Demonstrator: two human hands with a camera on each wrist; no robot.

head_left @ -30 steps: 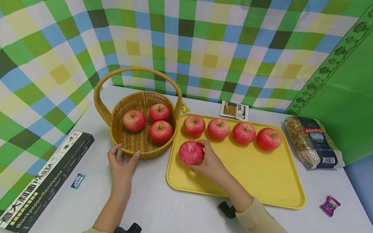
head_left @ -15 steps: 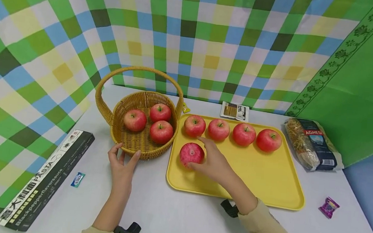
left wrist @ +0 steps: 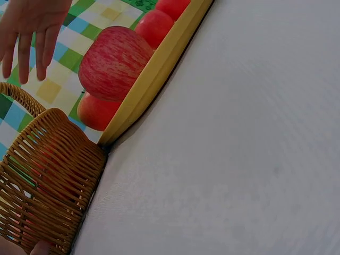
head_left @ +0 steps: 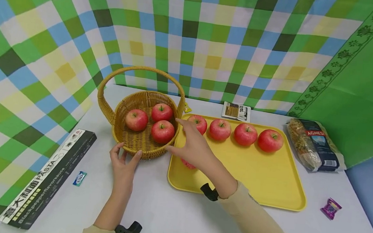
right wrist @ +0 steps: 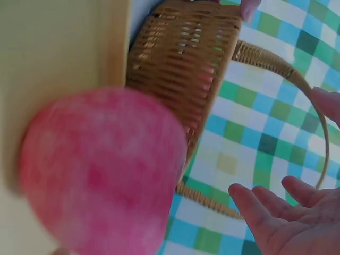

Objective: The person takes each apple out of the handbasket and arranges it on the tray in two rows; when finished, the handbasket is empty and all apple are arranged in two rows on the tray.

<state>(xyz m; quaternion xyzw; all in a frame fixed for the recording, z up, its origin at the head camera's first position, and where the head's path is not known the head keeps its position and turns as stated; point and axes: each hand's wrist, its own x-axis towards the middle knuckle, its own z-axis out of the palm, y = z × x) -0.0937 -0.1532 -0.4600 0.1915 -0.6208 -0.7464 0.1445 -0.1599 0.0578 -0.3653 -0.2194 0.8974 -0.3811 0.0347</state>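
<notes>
My left hand (head_left: 123, 166) holds the front rim of the wicker basket (head_left: 141, 151), thumb and fingers against it. Three red apples lie inside the basket, one of them an apple (head_left: 163, 132) near its right side. My right hand (head_left: 195, 147) hovers over the left edge of the yellow tray (head_left: 251, 177), beside the basket; its fingers are spread and hold nothing. Below it, an upside-down apple (head_left: 188, 164) on the tray is mostly hidden in the head view, but shows large in the right wrist view (right wrist: 106, 170). Several more apples, such as one apple (head_left: 220, 130), line the tray's back.
A long black pasta box (head_left: 48, 178) and a small blue-green wrapped sweet (head_left: 79, 178) lie left. Behind the tray is a flat packet (head_left: 236, 111), with a yellow wrapper (head_left: 187, 108) near the basket. Right are a pasta bag (head_left: 315, 145) and a purple sweet (head_left: 331, 208).
My right hand has let go of the upside-down apple, leaving it on the tray, and moved left and up toward the basket. My left hand stays at the basket rim.
</notes>
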